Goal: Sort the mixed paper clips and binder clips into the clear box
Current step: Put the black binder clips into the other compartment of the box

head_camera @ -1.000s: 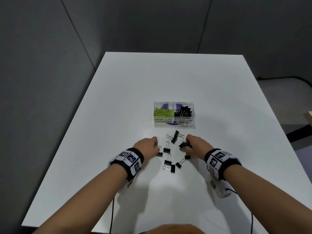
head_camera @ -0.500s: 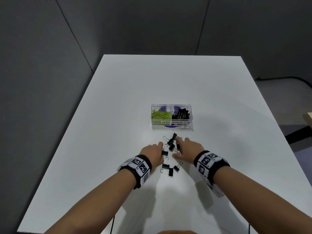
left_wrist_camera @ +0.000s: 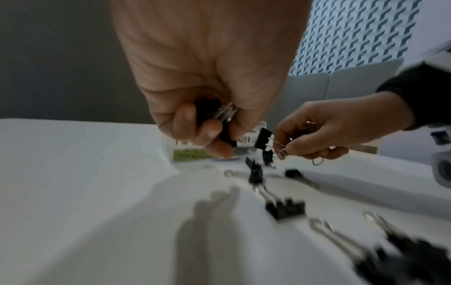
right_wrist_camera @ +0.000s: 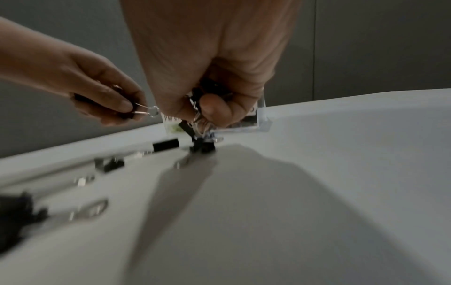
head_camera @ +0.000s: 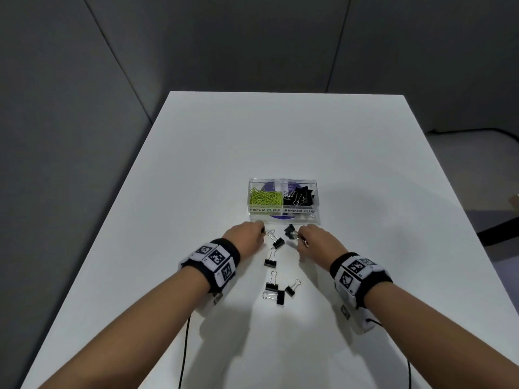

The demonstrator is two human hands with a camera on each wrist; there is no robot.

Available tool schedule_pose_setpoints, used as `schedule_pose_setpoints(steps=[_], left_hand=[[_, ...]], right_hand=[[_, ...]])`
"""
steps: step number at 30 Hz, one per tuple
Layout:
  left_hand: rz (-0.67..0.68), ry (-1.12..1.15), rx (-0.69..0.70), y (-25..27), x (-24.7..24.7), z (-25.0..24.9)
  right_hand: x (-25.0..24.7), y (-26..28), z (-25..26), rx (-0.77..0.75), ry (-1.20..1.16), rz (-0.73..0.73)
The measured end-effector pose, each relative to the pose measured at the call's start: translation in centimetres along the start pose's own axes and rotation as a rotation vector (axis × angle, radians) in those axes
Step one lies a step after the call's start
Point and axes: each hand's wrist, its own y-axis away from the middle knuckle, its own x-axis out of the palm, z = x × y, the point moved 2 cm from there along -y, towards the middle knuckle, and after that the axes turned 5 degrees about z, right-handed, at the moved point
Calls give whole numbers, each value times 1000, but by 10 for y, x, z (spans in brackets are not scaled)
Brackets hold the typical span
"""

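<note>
A clear two-part box (head_camera: 283, 211) stands mid-table, with green paper clips (head_camera: 265, 198) in its left part and black binder clips (head_camera: 299, 198) in its right part. Just in front of it, my left hand (head_camera: 262, 231) grips black binder clips (left_wrist_camera: 219, 119) in curled fingers. My right hand (head_camera: 298, 235) pinches the wire handles of a bunch of binder clips (head_camera: 289, 230), which dangle just above the table (right_wrist_camera: 202, 142). Several loose binder clips (head_camera: 271, 261) lie on the white table between my wrists.
The white table (head_camera: 365, 192) has grey partition walls behind and to the left. The nearest loose clips (head_camera: 278, 293) lie close to my forearms. Cables run from both wrist bands toward the near edge.
Both hands have moved from the pile toward the box, each carrying binder clips picked up from it. Fewer clips lie on the table.
</note>
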Motion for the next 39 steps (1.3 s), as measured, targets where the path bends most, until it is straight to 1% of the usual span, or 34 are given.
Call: schedule_pose_setpoints(steps=[4,6,8,9,11,13,15,19,23,27,30,32,33,34,35,36,39], left_hand=[[-111,101,35,-13,-38,-2],[-155,95,44,-22,-54,-3],[-169,64,53,-34,-67,-4],[-164,45,53,-40,-72,-6],[-132,12,51,-52,-79,-10],[-93,-8,59,-64,-82,-16],[-57,-24,74,-74,-84,-24],[-46,-33,95,-89,-86,-37],[-64,30,105,-98,-82,-45],[-71,95,132,-102,-76,-45],[-85,132,158,-98,-73,-41],[-124,152,189,-91,-72,-37],[-159,140,211,-86,-73,-35],[-198,117,243,-78,-72,-35],[-221,87,278,-71,-70,-35],[-214,51,314,-63,-64,-35],[-65,-137,417,-44,-28,-30]], right_hand=[[-39,-4,2,-72,-83,-139],[-61,-12,0,-58,-91,-224],[-79,-24,-4,-11,-51,-284],[-85,-31,-6,17,-15,-283],[-91,-46,-9,59,33,-217],[-92,-57,-9,59,12,-126],[-92,-64,-8,42,-57,-59],[-95,-70,-7,41,-145,-33],[-97,-66,-11,62,-197,-43],[-95,-58,-19,57,-260,-118],[-93,-50,-23,30,-242,-249],[-90,-39,-20,1,-198,-339],[-85,-32,-18,-14,-176,-354],[-79,-26,-17,-35,-147,-346],[-71,-20,-16,-63,-109,-308],[-61,-14,-14,-97,-57,-242],[-29,2,-12,-193,98,19]])
